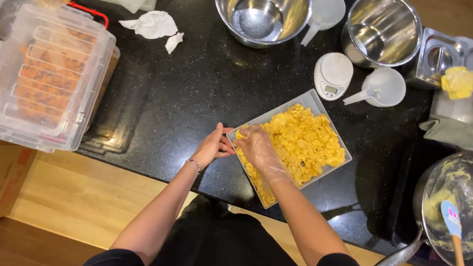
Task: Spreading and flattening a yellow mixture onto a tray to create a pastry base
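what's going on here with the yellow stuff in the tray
A person stands at a black speckled countertop and works a crumbly yellow mixture in a shallow rectangular metal tray. The right hand, in a clear plastic glove, presses into the mixture at the tray's near corner, while the bare left hand rests against the tray's edge. A batter-smeared pot with a spatula sits to the right.

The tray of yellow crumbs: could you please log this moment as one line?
left hand: bare, at tray corner | right hand: gloved, in yellow crumbs | surface: black counter

Black short sleeves, wrist bracelet [193, 163], clear plastic glove [260, 150].
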